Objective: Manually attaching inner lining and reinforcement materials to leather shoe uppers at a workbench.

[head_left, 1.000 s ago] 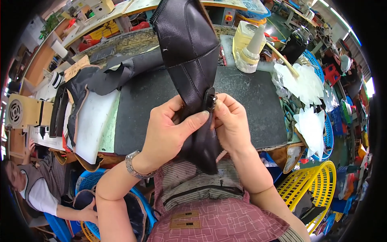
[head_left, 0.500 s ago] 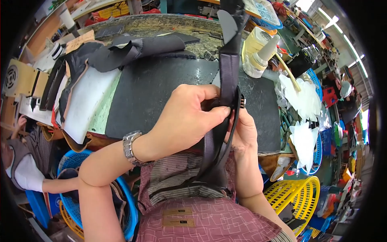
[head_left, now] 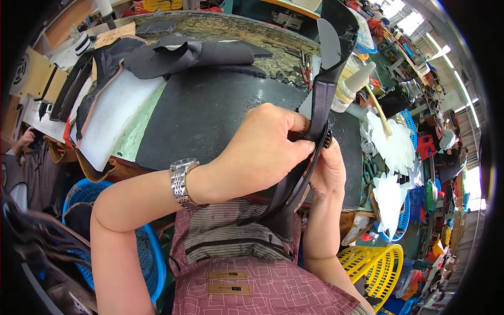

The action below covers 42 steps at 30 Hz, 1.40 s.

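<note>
A dark leather strap [head_left: 322, 100] runs upright in front of me, its lower part curving down over my apron. My left hand [head_left: 268, 147], with a metal watch on the wrist, is closed and pinches the strap between thumb and fingers. Beside it, my right hand [head_left: 328, 167] grips the strap from the right; some of its fingers are hidden behind the leather. A small metal buckle-like piece [head_left: 328, 139] shows between the strap and my right fingers. Near the strap's upper end is a grey rounded flap [head_left: 329, 44].
A black mat [head_left: 210, 115] covers the bench middle. Rolled dark leather [head_left: 210, 56] lies behind it, and a white board [head_left: 107, 121] to its left. A glue bottle [head_left: 352, 86] stands right. Blue [head_left: 149, 257] and yellow baskets [head_left: 380, 268] flank me. A person's hand [head_left: 26, 137] is far left.
The view has shifted, so the strap and both hands appear further right. Both hands keep their hold on the strap. Blurred dark strips have come in at the lower left.
</note>
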Each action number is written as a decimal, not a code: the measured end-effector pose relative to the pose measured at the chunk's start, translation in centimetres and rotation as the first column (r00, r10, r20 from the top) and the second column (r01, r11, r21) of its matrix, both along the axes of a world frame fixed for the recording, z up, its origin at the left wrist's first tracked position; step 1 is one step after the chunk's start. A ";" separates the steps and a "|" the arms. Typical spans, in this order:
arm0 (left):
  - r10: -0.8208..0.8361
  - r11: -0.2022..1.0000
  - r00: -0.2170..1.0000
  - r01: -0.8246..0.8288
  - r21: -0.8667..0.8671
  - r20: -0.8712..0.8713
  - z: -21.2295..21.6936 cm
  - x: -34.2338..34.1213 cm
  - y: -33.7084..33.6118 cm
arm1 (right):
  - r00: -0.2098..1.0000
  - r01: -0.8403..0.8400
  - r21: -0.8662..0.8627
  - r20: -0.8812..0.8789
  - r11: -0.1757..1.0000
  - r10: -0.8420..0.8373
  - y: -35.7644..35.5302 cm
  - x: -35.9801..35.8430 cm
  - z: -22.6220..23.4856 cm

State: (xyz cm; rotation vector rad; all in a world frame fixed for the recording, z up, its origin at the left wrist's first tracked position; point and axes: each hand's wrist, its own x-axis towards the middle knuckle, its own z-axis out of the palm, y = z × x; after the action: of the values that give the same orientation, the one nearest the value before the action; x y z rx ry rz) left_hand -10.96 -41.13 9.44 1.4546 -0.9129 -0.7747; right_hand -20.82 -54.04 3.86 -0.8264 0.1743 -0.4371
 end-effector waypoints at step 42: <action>-0.044 0.999 0.993 0.046 -0.015 0.106 0.0 -0.7 0.6 | 0.934 -0.296 0.368 0.306 0.881 0.186 2.1 -2.1 -1.7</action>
State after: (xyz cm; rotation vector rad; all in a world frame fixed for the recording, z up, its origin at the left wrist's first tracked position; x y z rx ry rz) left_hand -11.63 -40.50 9.43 1.4753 -1.0333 -0.7264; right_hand -22.87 -51.95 2.21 -0.3621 -0.0861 -0.2531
